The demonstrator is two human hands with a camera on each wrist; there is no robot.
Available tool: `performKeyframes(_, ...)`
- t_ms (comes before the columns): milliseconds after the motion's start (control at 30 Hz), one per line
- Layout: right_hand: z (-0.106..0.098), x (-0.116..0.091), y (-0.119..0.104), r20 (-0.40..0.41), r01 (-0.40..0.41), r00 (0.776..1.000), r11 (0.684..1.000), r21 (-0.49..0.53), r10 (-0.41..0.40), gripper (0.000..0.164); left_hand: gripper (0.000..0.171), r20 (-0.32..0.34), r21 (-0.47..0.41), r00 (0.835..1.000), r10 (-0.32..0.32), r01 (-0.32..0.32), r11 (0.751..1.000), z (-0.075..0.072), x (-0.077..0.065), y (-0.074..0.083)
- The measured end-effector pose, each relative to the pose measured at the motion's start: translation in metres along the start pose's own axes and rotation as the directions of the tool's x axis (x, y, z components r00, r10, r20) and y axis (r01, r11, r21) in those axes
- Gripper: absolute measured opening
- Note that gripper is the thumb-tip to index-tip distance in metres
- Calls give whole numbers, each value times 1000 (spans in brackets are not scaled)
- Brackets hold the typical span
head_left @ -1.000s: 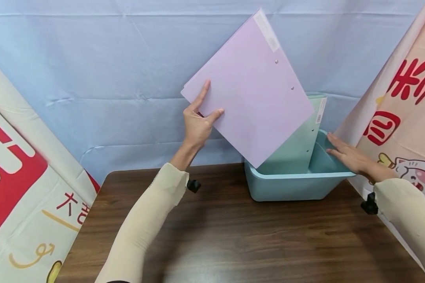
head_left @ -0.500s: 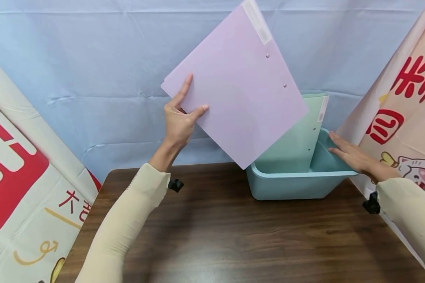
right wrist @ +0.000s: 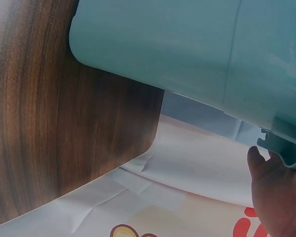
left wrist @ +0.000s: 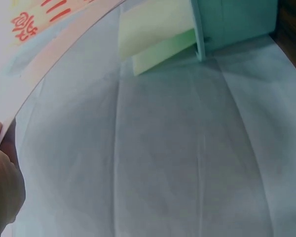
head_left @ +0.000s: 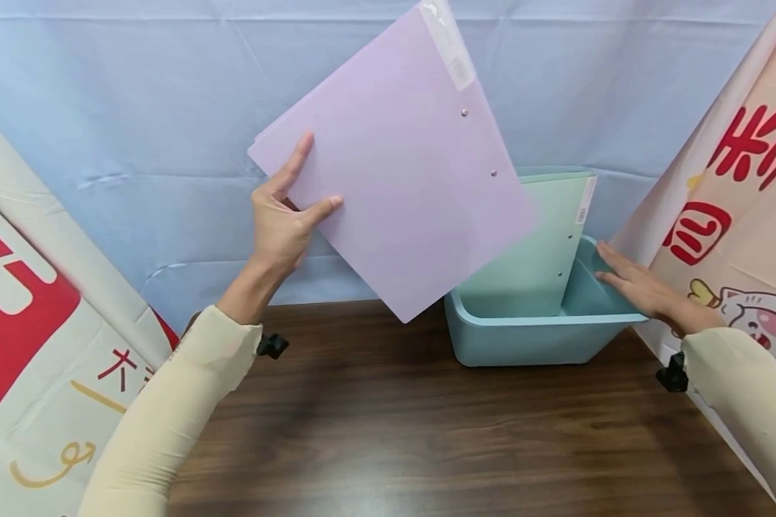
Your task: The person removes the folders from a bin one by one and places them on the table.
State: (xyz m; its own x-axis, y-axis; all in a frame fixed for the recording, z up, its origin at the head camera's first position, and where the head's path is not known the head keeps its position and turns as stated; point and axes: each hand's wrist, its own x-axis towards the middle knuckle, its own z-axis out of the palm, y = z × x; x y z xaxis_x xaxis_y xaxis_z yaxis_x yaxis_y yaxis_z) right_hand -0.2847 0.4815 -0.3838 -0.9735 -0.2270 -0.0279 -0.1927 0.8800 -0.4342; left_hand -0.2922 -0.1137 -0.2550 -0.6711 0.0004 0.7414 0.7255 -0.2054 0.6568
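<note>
My left hand (head_left: 281, 222) grips a light purple file folder (head_left: 394, 179) by its lower left edge, thumb and index finger lying over the front cover. The folder hangs tilted in the air, a white label strip at its top corner and two rivets below that. Behind its right corner, a mint green file folder (head_left: 537, 251) stands in a blue-green plastic bin (head_left: 524, 345), partly hidden. My right hand (head_left: 640, 287) rests with straight fingers on the bin's right rim. From the right wrist, this hand (right wrist: 281, 197) shows beneath the rim's lip.
The bin stands at the back right of a dark wooden table (head_left: 388, 431). A pale blue cloth (head_left: 136, 143) hangs behind. Printed banners flank the table, one on the left (head_left: 32, 345) and one on the right (head_left: 744, 215).
My left hand has carried the purple folder leftward, away from the bin, so more of the green folder shows. My right hand has stayed at the bin's rim.
</note>
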Motion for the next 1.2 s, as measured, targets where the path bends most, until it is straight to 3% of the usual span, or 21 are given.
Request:
performKeyframes(200,0,0,-2,-1,-1,1000,1000,-2,1,78,90,-20,72,1000,-16,18,997,-22,-2,17)
performKeyframes(400,-1,0,-2,-4,2,1000,1000,-7,-2,78,88,-30,45,997,-69,71,996,-42,-3,29)
performKeyframes(733,0,2,0,-3,6,1000,1000,7,-6,76,91,-1,38,996,-87,87,995,-77,-8,37)
performKeyframes(867,0,1,0,-2,4,1000,1000,7,-4,76,88,24,25,990,-141,141,990,-91,-11,41)
performKeyframes(1000,0,0,0,-8,12,1000,1000,2,-12,77,86,40,69,980,-197,194,979,-104,-15,43)
performKeyframes(1200,0,0,-1,-11,21,1000,1000,6,-21,76,85,73,174,968,-241,226,959,-120,-19,43)
